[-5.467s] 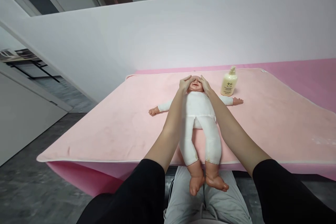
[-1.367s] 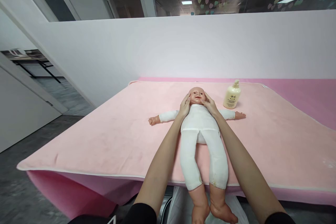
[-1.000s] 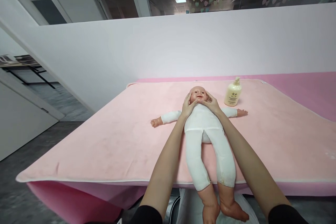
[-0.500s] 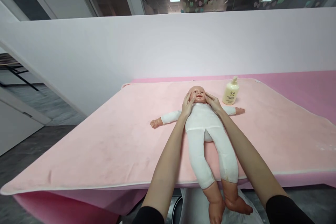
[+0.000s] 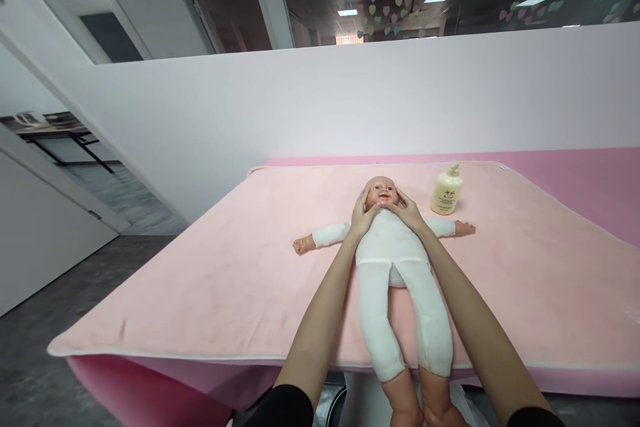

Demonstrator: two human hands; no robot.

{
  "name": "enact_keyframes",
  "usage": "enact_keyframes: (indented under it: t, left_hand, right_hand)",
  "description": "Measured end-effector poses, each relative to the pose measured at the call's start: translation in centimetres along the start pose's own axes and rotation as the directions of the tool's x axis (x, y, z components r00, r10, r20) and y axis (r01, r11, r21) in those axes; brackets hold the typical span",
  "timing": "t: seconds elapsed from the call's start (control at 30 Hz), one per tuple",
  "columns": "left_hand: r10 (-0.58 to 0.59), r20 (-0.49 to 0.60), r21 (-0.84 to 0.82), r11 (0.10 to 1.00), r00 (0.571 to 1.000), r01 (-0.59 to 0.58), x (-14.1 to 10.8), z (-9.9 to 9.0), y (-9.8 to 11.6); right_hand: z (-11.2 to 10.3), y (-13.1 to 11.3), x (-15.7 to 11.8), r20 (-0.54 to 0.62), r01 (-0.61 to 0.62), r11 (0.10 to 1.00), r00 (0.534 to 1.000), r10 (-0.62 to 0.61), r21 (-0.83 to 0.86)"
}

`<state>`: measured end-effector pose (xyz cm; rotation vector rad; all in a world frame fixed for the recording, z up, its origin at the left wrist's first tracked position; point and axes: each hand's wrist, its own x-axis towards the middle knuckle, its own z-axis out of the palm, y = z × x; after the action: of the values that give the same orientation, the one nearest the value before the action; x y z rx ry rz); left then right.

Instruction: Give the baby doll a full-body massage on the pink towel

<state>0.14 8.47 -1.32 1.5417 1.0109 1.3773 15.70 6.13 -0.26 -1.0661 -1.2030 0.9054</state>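
Note:
A baby doll [image 5: 393,240] in a white cloth body suit lies face up, arms spread, its bare feet hanging past the front edge of the table. My left hand [image 5: 364,215] rests against the left side of its head, fingers stretched along the cheek and thumb at the chin. On the other side my right hand [image 5: 407,212] mirrors this, its fingers spread beside the face and its thumb by the chin. Both hands touch the doll's head [image 5: 381,185]; neither wraps round it. The undersides of the fingers are partly hidden.
A pale yellow pump bottle [image 5: 447,190] stands behind the doll's outstretched arm on the right. A pink blanket [image 5: 210,280] covers the pink table. Behind rises a white partition wall [image 5: 325,107] with dark glass above. Grey floor [image 5: 30,360] shows at the left.
My view has shifted slightly, so the scene sits lower and further right. My thumbs have come inward to the doll's chin, while the fingers stay beside its face.

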Motion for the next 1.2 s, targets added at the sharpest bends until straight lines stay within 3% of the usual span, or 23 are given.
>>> enact_keyframes:
  t: [0.23, 0.5, 0.67, 0.83, 1.1, 1.2]
  left_hand:
    - [0.042, 0.015, 0.033, 0.999, 0.999, -0.043, -0.6, -0.6, 1.4]
    - [-0.008, -0.007, 0.081, 0.997, 1.0, 0.008, -1.2, -0.4, 2.5]
    - [0.072, 0.017, 0.152, 0.986, 0.997, -0.074, -1.0, -0.7, 2.0]
    - [0.123, 0.012, 0.117, 0.985, 0.992, -0.124, -0.5, -0.9, 1.0]
    - [0.05, -0.014, 0.013, 0.999, 0.999, -0.05, 0.2, -0.8, 0.2]
    - [0.029, -0.027, -0.003, 1.0, 0.999, -0.029, 0.2, -0.7, 0.5]
  right_hand:
    - [-0.3, 0.1, 0.6, -0.04, 0.006, 0.996, 0.999, -0.002, 0.093]
    - [0.2, 0.2, 0.2, -0.054, 0.042, 0.999, 0.998, -0.041, 0.014]
    - [0.1, 0.3, 0.3, -0.02, 0.041, 0.999, 0.999, -0.041, 0.004]
    - [-0.1, 0.5, 0.6, 0.0, 0.094, 0.99, 0.995, -0.095, -0.106]
    - [-0.3, 0.2, 0.5, 0.028, 0.102, 0.981, 0.995, -0.099, -0.165]
    - [-0.2, 0.0, 0.5, 0.006, 0.089, 0.992, 0.996, -0.089, -0.093]
